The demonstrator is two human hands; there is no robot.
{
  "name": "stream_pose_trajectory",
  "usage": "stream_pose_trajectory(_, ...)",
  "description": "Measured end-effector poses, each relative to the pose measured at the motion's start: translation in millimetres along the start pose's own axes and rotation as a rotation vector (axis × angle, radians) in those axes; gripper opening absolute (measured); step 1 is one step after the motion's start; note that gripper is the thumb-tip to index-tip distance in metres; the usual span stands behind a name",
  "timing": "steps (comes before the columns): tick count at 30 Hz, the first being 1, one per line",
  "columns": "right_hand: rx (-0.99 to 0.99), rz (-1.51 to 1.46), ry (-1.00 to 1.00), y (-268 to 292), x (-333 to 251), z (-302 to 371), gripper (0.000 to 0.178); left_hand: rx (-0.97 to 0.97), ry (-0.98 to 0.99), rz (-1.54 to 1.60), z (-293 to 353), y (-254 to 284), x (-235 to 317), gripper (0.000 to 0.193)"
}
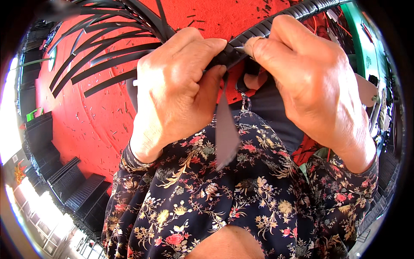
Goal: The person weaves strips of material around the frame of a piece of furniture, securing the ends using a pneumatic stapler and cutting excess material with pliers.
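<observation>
Both of my hands are raised close together over a rim wrapped in flat black strip (278,26), which slants up to the right. My left hand (172,90) is closed, thumb and forefinger pinching the black strip work at the rim's lower end. My right hand (310,86) is closed too, its fingers pinched at the rim just beside the left ones; what exactly lies between them is hidden. A loose tail of flat strip (226,134) hangs from between the hands. Many long black strips (114,54) fan out to the left behind my left hand.
Small black scraps are scattered over the red floor (90,129). At the left stand dark woven, box-like pieces (84,190). A green edge (360,39) runs along the right side, with cluttered items near it. My floral sleeves frame the lower view.
</observation>
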State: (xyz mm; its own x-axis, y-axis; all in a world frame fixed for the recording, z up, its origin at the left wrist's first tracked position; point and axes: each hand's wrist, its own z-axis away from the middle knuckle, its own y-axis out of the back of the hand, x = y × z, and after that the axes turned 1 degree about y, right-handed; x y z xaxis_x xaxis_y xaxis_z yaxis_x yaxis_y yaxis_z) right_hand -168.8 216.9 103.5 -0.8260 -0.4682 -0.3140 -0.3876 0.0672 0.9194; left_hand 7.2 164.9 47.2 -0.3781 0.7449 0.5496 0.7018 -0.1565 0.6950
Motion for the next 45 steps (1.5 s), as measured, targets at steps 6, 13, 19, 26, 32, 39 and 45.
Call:
stream_pose_trajectory(6,0.051,-0.287,0.003,-14.3,14.7,6.0,0.023,-0.032,0.02,-0.018,-2.0,4.0,6.8,0.026)
stream_pose_trajectory(13,0.075,-0.183,0.011,-20.6,14.7,9.7,0.028,-0.015,0.038,0.056,-2.9,3.3,4.4,0.027)
stream_pose_trajectory(19,0.248,-0.022,0.04,-31.0,23.4,24.7,0.028,-0.032,0.035,0.048,-11.7,7.0,3.1,0.027)
stream_pose_trajectory(26,0.382,-0.864,-0.452,-64.7,17.5,47.1,0.018,-0.133,0.103,0.079,-20.2,7.9,-2.1,0.038)
stream_pose_trajectory(32,0.449,-1.187,-0.585,-71.6,9.3,33.5,0.017,-0.153,0.071,-0.026,-24.0,12.1,-10.1,0.033)
stream_pose_trajectory(39,0.616,-1.408,-0.622,-92.1,-1.7,27.9,0.018,-0.12,-0.021,-0.044,-18.7,9.9,-21.4,0.033)
stream_pose_trajectory(45,0.779,-1.765,-0.699,-104.0,-14.7,23.8,0.022,-0.095,0.015,-0.006,-18.5,9.0,-18.5,0.032)
